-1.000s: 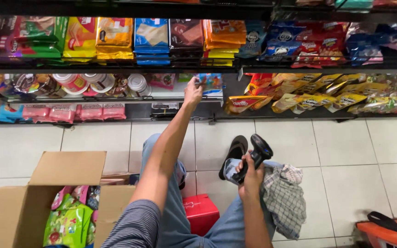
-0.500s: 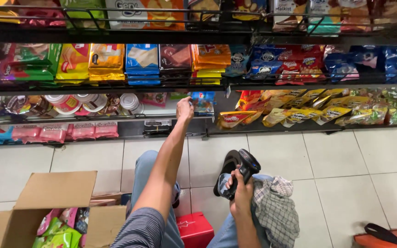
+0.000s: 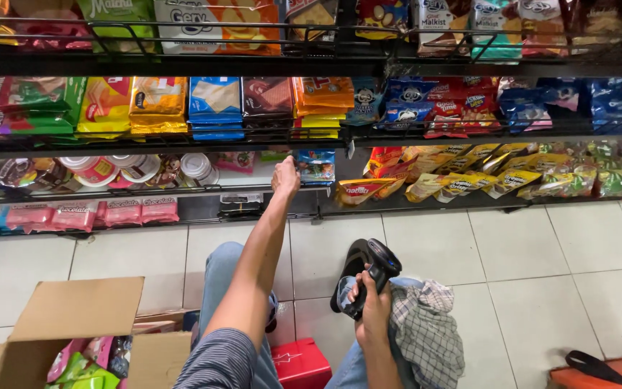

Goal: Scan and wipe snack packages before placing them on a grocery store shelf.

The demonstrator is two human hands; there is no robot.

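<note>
We're crouched on the tiled floor (image 3: 469,252) facing the low shelf (image 3: 181,194), which we use as our landmark. Our left hand (image 3: 286,176) is stretched out to the shelf's front edge, fingers (image 3: 289,164) curled onto a small blue snack packet (image 3: 316,166) standing on it; whether they actually pinch it, we can't tell. Left of that hand on the shelf: round cup tubs (image 3: 95,169), with pink wafer packs (image 3: 80,215) below them. Right of it: yellow chip bags (image 3: 455,180). Our right hand (image 3: 372,310) is well back from the shelf, over our lap, fingers wrapped tight around a black handheld scanner (image 3: 368,277), with a checked cloth (image 3: 426,331) just beside it. An open cardboard box (image 3: 73,317) of snack packs sits on the floor in front of the shelf, on our left, and a red box (image 3: 300,364) lies between our knees.
</note>
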